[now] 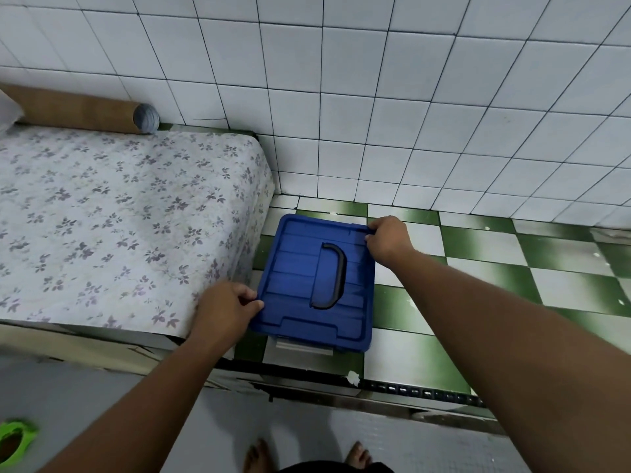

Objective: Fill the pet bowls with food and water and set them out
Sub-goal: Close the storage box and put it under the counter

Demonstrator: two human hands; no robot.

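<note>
Head view: a storage box with a blue lid [307,281] and dark handle [333,274] sits on the green-and-white checkered floor [478,268], just beside the corner of a floral mattress [119,216]. The left hand [225,308] pinches the lid's near-left corner; the right hand [387,238] pinches its far-right corner. A green bowl [15,442] shows at the bottom-left edge

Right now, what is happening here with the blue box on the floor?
A person stands barefoot over a blue box on the green and white floor, beside a mattress. The left hand grips the near left corner of the lid and the right hand grips the far right corner. The lid is still on. A green bowl sits at the lower left.
</note>
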